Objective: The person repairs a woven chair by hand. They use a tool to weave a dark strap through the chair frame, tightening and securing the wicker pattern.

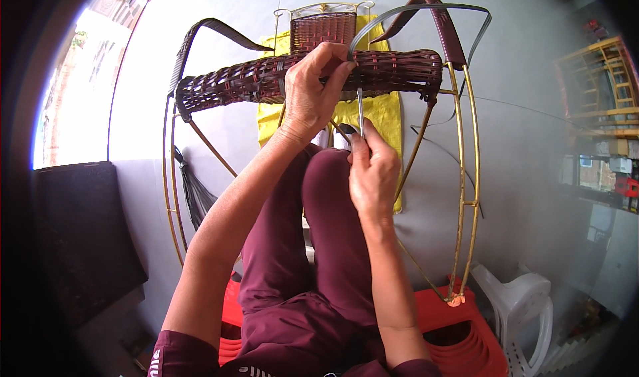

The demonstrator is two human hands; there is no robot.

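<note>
1. Right-hand grip (pixel 375 171) is closed around the lower part of a slim metal tool (pixel 361 107), whose tip points up at the weave; whether it touches, I cannot tell.
2. Left-hand grip (pixel 311 87) pinches a grey strip (pixel 413 6) between thumb and fingers, blocking sight of the weave behind it.
3. Knees (pixel 333 184) lie beneath the hands, with a red plastic seat (pixel 432 302) and a white plastic chair (pixel 524 294) to the right.
4. Directly ahead spans the brown woven chair (pixel 229 84); its gold legs (pixel 460 171) stand outside both forearms.
5. The strip arcs across the right armrest (pixel 447 34).
6. A dark bundle of strips (pixel 193 190) hangs by the left legs.
7. Beneath the chair lies a yellow cloth (pixel 383 124); far right stands a yellow frame (pixel 602 77).
</note>
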